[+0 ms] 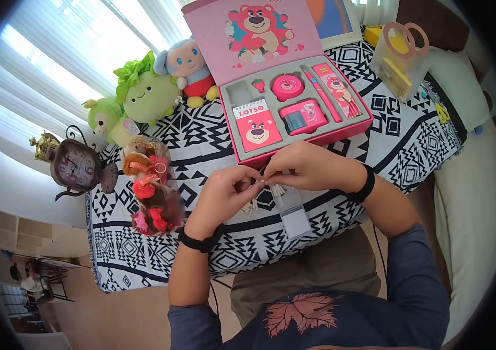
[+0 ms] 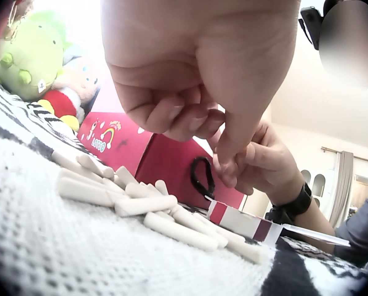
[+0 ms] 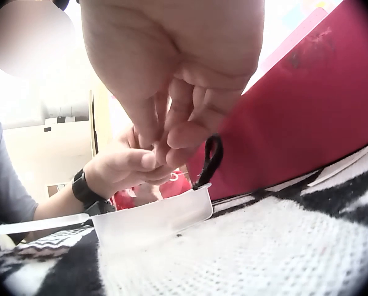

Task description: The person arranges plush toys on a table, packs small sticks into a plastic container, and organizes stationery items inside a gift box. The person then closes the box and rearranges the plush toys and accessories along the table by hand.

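Observation:
My left hand (image 1: 227, 189) and right hand (image 1: 300, 166) meet fingertip to fingertip over the front of the table. Thumbs and forefingers pinch a small pale piece (image 1: 265, 181), mostly hidden by the fingers; I cannot tell its kind. Below the left hand, a loose pile of short white sticks (image 2: 147, 206) lies on the patterned cloth. Under the right hand lies an opened translucent plastic case (image 3: 153, 213) with a black loop (image 3: 212, 161) at its end. More white sticks (image 1: 278, 189) show at the case in the head view.
A pink gift box (image 1: 253, 156), lid raised, holds a notepad (image 1: 258, 129) and stationery just beyond the hands. Plush toys (image 1: 150, 93) and a clock (image 1: 76, 166) stand left, beside a bagged bear bouquet (image 1: 150, 186). A clear bag (image 1: 397, 64) and yellow scissors (image 1: 441, 113) lie right.

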`<state>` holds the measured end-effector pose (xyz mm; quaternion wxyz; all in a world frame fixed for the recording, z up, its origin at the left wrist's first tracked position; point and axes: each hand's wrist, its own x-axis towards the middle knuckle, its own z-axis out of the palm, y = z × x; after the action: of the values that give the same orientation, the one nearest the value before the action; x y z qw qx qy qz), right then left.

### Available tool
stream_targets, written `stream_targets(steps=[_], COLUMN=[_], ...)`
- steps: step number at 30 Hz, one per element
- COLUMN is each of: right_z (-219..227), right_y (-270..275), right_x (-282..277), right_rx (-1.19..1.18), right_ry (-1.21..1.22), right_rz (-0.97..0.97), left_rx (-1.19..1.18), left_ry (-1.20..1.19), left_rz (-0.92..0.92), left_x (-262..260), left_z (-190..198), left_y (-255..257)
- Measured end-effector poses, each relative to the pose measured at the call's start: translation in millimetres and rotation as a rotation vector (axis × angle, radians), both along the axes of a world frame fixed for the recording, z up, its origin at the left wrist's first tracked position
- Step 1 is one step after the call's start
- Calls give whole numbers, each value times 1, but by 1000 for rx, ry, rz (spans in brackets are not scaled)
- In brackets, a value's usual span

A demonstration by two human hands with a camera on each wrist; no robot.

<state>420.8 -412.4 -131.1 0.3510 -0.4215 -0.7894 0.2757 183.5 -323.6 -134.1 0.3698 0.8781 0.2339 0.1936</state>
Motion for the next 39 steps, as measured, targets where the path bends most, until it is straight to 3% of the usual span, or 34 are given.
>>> stream_targets(steps=[3,6,8,11,17,23,39], right_z=[1,5,2,6,-15,-4,-8], right_y=[-2,-2,-1,-2,3,0,0], right_x=[1,5,10,17,10,11,11], right_rx=[46,-91,-82,-190,9,-10,-39], right_ry=[44,65,-29,-136,-159,-269,-279], right_rz=[5,8,29,116,119,86,91], left_rx=[-132,-165,34,79,154,127,93], left_ry=[-23,-11,157,214,249,266,264], left_rz=[-48,-55,-12,15,43,57,71], left_x=[-1,-2,-1,1,1,1,1], left_z=[-2,-3,0,-9,-12,-12,-13], left_y=[-2,1,3,4,3,4,4])
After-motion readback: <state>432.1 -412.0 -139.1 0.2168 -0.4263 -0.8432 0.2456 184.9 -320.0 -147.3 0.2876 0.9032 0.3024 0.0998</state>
